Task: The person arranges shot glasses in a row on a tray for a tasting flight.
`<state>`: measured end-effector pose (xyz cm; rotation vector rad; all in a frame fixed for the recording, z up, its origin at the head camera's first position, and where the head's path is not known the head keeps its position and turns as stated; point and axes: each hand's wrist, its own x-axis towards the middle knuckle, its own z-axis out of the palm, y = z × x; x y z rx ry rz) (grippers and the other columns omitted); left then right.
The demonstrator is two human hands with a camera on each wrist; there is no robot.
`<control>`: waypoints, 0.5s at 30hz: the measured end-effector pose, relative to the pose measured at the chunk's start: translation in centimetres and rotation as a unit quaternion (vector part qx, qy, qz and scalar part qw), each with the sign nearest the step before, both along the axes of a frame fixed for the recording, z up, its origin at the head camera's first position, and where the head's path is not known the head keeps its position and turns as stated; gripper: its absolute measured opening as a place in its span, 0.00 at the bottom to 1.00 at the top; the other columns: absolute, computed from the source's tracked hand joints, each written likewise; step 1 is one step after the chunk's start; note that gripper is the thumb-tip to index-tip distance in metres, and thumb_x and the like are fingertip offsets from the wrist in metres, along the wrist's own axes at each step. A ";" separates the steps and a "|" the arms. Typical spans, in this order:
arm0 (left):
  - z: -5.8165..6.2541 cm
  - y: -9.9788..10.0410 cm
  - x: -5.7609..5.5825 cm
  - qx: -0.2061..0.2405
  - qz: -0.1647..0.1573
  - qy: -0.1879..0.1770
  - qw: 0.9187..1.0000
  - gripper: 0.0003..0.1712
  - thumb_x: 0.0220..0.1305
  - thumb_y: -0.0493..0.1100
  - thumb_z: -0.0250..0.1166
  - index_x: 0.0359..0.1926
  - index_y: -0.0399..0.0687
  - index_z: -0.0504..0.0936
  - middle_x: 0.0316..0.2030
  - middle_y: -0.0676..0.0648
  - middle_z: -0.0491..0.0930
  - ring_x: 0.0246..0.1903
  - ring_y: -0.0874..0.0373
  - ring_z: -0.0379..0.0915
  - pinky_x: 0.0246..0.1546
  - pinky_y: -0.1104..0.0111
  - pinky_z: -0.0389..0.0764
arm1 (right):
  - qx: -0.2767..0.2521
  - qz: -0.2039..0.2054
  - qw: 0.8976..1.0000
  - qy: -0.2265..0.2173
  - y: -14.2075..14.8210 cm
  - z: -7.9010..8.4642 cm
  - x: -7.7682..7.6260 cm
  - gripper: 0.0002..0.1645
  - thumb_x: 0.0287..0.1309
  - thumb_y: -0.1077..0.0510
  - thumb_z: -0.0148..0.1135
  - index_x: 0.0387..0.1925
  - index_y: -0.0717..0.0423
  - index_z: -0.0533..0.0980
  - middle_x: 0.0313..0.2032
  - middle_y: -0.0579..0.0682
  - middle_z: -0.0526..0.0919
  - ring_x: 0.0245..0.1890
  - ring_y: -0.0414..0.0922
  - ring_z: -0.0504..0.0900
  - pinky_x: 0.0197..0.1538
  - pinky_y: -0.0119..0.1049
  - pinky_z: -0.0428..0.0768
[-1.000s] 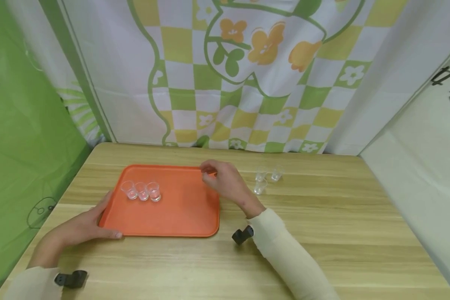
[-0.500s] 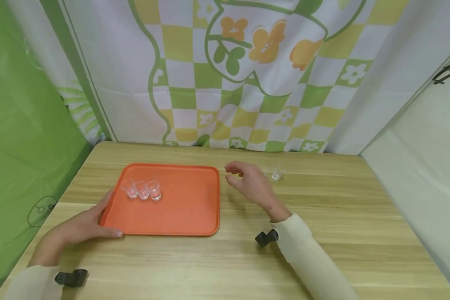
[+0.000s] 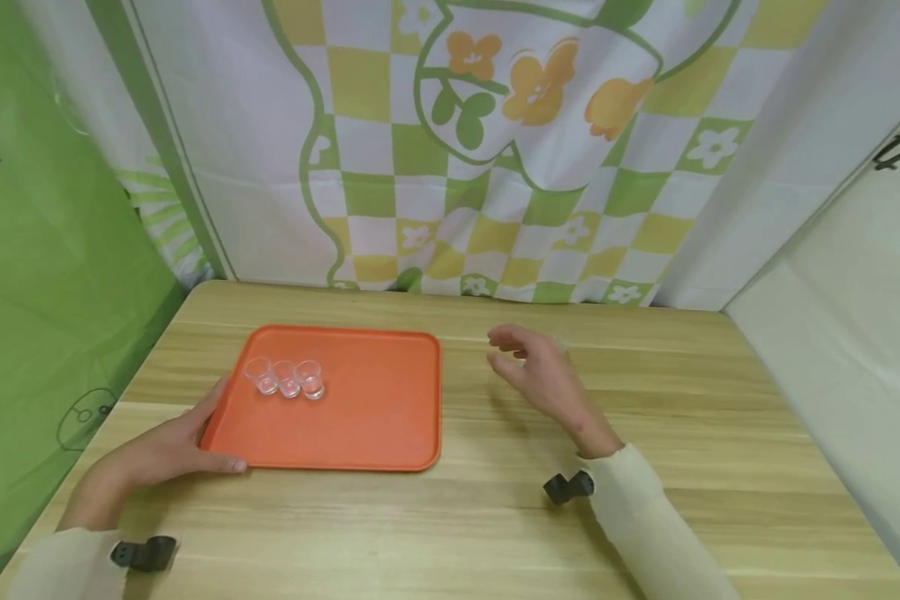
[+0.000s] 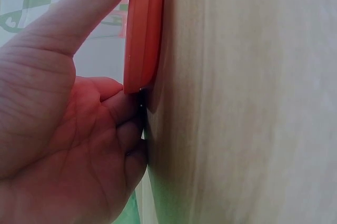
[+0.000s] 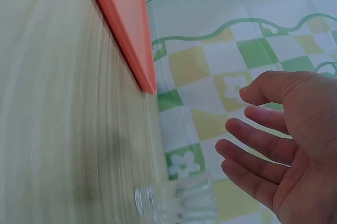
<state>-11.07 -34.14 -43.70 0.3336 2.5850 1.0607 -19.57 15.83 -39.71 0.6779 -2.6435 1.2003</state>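
An orange tray (image 3: 367, 417) lies on the table's left half, with three small clear shot glasses (image 3: 312, 382) in a row near its left side. My left hand (image 3: 161, 450) holds the tray's near left corner, thumb along the front edge and fingers along the left side. In the left wrist view, fingers (image 4: 129, 124) bend in beside the tray's rim. To the right of the tray, my right hand (image 3: 543, 375) hovers with relaxed, parted fingers and nothing in them. More clear glasses (image 5: 179, 200) stand close below its fingers in the right wrist view; the head view mostly hides them behind the hand.
The wooden table (image 3: 390, 533) ends at a patterned curtain (image 3: 480, 192) behind. A green cloth (image 3: 60, 250) hangs on the left and a white panel (image 3: 862, 333) stands on the right. Each wrist carries a small black camera (image 3: 568, 487).
My right hand has moved right, from over the tray's far right corner to the glasses on the table, covering them in the head view. My left hand and the tray stay put.
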 end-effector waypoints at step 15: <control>0.0 0.1 0.1 -0.004 -0.001 0.003 1.000 0.73 0.58 0.53 0.78 0.82 0.47 0.28 0.75 0.20 0.42 0.68 0.19 0.52 0.59 0.28 0.61 | 0.017 -0.030 0.999 0.012 2.7 -0.7 0.6 0.18 0.64 0.64 0.69 0.54 0.66 0.81 0.52 0.59 0.85 0.52 0.56 0.83 0.57 0.53 0.80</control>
